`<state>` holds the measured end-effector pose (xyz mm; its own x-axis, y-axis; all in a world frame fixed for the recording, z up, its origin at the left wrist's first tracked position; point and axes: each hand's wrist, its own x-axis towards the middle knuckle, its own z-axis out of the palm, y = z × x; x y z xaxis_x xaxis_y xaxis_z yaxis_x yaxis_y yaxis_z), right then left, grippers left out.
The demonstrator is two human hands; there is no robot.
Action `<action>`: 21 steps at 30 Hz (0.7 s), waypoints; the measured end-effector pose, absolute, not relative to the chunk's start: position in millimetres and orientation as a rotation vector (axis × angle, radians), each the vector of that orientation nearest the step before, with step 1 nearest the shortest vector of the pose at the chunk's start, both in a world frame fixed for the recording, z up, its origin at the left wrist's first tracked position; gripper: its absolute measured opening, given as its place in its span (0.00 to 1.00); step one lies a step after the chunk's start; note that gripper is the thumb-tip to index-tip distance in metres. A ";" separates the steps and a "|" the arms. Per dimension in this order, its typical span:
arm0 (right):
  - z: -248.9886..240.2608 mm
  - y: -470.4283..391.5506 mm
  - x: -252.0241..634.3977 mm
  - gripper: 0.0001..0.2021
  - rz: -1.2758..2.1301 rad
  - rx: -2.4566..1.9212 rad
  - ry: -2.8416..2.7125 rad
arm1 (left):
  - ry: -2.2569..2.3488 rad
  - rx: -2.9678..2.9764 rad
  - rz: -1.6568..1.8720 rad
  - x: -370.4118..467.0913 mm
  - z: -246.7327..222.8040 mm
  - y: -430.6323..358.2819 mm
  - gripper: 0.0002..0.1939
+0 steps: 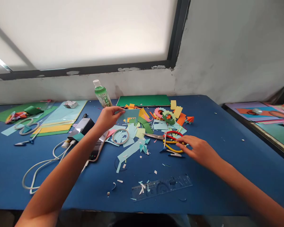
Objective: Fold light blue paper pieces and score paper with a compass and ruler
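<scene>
My left hand [109, 117] pinches a small piece of light blue paper [132, 114] by its left edge, above the pile of scraps. Over on the right, my right hand [197, 147] has its fingers closed at the red and yellow handles of a pair of scissors [157, 136]. The blades point left and lie close together, near the table surface. Beneath and around both hands are pale blue paper strips [132, 150], a roll of tape [120, 136] and a small folded blue paper piece [144, 146]. A pen [176, 155] lies just below the scissor handles.
A clear ruler [162, 187] lies near the front edge. A phone [98, 146], a black box-shaped device [81, 128] and white cables [35, 167] are under or beside my left forearm. Behind stand a green bottle [102, 94] and folded paper rings [165, 115].
</scene>
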<state>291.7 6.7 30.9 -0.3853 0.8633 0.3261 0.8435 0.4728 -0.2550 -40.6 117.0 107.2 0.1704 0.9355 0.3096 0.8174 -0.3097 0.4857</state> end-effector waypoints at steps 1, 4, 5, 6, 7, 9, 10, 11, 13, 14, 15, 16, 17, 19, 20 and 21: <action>31.5 7.3 289.9 0.17 0.057 -1.410 -2.316 | 1.704 2.228 0.909 -40.0 104.3 115.7 0.16; 32.1 9.0 286.9 0.17 0.021 -1.392 -2.326 | 1.743 2.181 1.128 -36.9 92.5 109.4 0.15; 31.7 9.4 287.3 0.16 0.007 -1.403 -2.332 | 1.759 2.172 1.175 -35.4 87.7 105.3 0.14; 30.7 9.7 288.3 0.16 -0.003 -1.417 -2.347 | 1.763 2.184 1.202 -33.6 82.7 99.6 0.14; 29.4 9.6 289.9 0.16 -0.006 -1.432 -2.369 | 1.749 2.211 1.236 -31.5 77.4 92.1 0.13; 25.6 8.3 294.0 0.14 0.017 -1.444 -2.428 | 1.545 2.486 1.355 -26.4 66.5 72.2 0.10; 23.3 6.9 295.8 0.13 0.051 -1.436 -2.459 | 1.329 2.680 1.390 -23.5 60.8 60.2 0.09; 20.9 4.9 297.1 0.12 0.096 -1.422 -2.485 | 1.068 2.883 1.353 -20.4 54.9 47.4 0.09; 15.9 -0.4 297.6 0.11 0.196 -1.391 -2.505 | 0.544 3.170 1.168 -14.0 42.0 21.9 0.11; 13.5 -3.4 296.6 0.10 0.236 -1.373 -2.505 | 0.390 3.243 0.988 -11.0 35.0 10.5 0.12; 11.2 -6.5 295.1 0.10 0.266 -1.360 -2.504 | 0.284 3.288 0.815 -8.4 28.0 0.9 0.14; 9.0 -9.4 293.2 0.10 0.278 -1.351 -2.503 | 0.223 3.309 0.655 -6.4 21.1 -6.6 0.15; 6.9 -12.2 291.1 0.10 0.279 -1.343 -2.507 | 0.206 3.301 0.521 -4.9 14.7 -11.7 0.15; 2.9 -16.9 287.1 0.09 0.262 -1.329 -2.523 | 0.233 3.256 0.340 -3.9 4.4 -16.1 0.16; 1.0 -19.0 285.5 0.09 0.254 -1.321 -2.534 | 0.254 3.230 0.290 -4.2 0.8 -16.2 0.16; -0.7 -21.2 283.9 0.09 0.248 -1.309 -2.545 | 0.272 3.209 0.266 -4.7 -1.8 -15.7 0.15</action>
